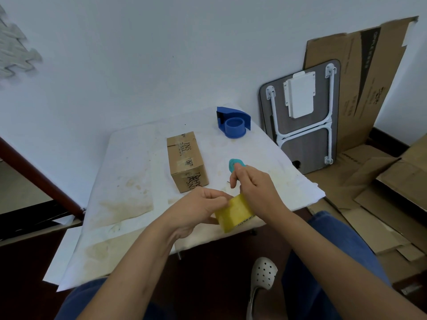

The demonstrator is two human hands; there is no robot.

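Lower centre of frame: yellow tape roll point(235, 212) held on edge over the near rim of the table, between both hands. Left hand point(198, 211) pinches the roll's upper left edge, fingers curled in. Right hand point(256, 188) grips it from the upper right, fingers wrapped over the top.

Small teal object point(233, 164) just above the right hand's fingertips, partly hidden by them; cannot tell whether it is held or lying on the sheet. Taped cardboard box point(187, 161) closed, just up and left of the hands, apart from both. Blue tape dispenser point(233, 122) at the far right corner, well apart.

Surface: small table under a white sheet point(129, 181), stained brown at left and lower left.

Room: pale wall behind. Folded table point(302, 116) leans against it at right, legs outward, flattened cardboard point(360, 88) behind it and more across the floor. Grey foam puzzle mat point(16, 54) at upper left. White perforated shoe point(263, 276) on the dark floor, bottom centre-right.
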